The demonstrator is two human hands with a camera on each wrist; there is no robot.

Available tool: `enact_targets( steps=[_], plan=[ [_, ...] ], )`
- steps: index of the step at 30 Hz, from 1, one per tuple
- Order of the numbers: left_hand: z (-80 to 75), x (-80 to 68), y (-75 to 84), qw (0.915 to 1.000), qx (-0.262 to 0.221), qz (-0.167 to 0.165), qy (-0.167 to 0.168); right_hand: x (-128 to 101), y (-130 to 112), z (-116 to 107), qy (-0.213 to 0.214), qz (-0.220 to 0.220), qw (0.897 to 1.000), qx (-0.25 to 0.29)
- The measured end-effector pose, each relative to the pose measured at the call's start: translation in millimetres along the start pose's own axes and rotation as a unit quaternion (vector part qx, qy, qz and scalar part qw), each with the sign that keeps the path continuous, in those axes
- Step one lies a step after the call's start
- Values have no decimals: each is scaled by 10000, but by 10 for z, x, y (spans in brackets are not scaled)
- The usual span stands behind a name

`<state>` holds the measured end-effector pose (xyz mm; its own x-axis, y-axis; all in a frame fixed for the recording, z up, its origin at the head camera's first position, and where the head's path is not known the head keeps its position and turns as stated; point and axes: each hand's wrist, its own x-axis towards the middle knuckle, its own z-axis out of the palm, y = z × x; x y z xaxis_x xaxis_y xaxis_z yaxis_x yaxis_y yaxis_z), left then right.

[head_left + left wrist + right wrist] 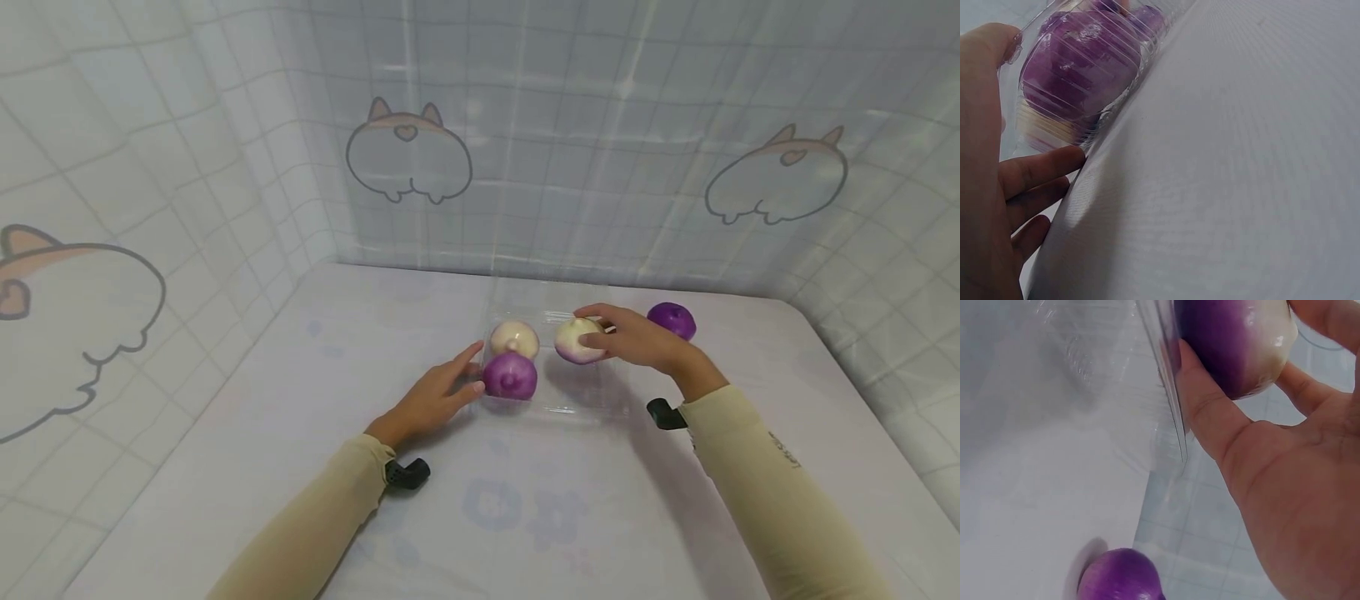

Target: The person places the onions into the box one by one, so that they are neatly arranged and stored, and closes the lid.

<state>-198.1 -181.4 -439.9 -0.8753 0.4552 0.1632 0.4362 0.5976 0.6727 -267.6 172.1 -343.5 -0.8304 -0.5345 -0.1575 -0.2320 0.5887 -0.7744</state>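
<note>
My right hand grips a purple-and-white onion over the right side of a clear plastic container. In the right wrist view the fingers wrap this onion close beside the clear plastic wall. At the container's left side, my left hand rests with fingers spread and relaxed. Its fingertips lie at the plastic's lower edge in the left wrist view. Inside, at the left, a cream-coloured onion sits behind a purple onion.
Another purple onion lies on the white tabletop to the right of the container, just beyond my right hand. Clear plastic extends behind the container. Grid-patterned curtains with cartoon animals close off the back and sides.
</note>
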Motion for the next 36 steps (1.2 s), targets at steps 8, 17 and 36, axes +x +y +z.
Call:
enact_targets(
  steps=[8,17,36],
  plan=[
    [-6,-6,-16,10000,-42,-29,-16,61,-71,40,22,-171,9992,-358],
    [11,2,-54,10000,-24,88,1,143,-97,88,98,-148,9988,-460],
    [11,14,-76,9996,104,239,56,234,-38,198,301,-469,9906,-1246]
  ],
)
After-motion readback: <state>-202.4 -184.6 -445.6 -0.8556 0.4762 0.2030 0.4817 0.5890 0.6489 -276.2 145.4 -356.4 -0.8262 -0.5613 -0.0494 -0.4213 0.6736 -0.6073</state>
